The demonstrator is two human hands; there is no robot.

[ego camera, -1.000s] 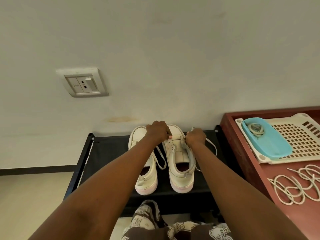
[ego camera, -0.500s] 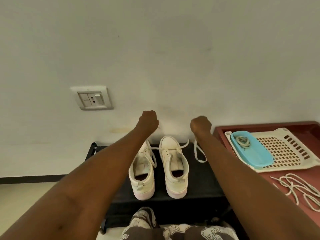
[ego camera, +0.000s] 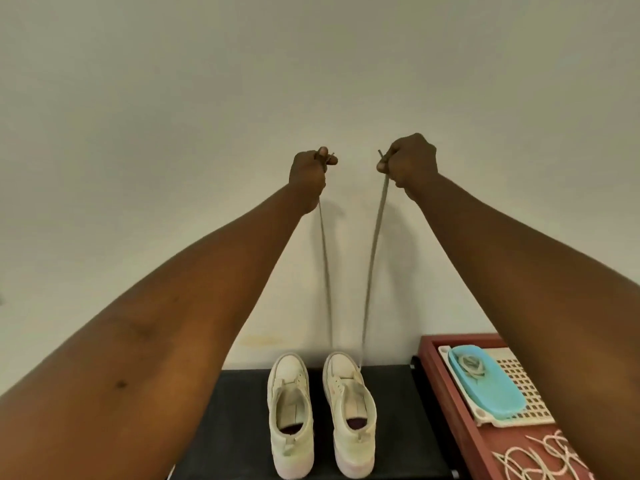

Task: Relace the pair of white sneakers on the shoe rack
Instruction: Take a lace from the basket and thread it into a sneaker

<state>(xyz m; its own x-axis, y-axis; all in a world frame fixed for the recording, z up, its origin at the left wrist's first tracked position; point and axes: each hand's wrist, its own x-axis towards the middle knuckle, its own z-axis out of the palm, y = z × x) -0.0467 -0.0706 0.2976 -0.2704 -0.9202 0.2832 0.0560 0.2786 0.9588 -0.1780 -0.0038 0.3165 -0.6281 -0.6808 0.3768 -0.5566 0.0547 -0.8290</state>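
Here, a lace [ego camera: 376, 237] drawn up taut, both ends held.
The left hand [ego camera: 310, 174] and right hand [ego camera: 410, 164] each pinch one end in curled fingers; the two strands run down to the front eyelets of the right-side sneaker [ego camera: 349, 410], standing beside its mate [ego camera: 291, 410] on the shoe rack [ego camera: 391, 393]. The lace looks soft, light and limp, best held near its stiffer tips; a hard pull could lift the light shoe.

Two sneakers [ego camera: 322, 414] stand side by side on the shoe rack [ego camera: 235, 427], tray [ego camera: 519, 386] to their right.
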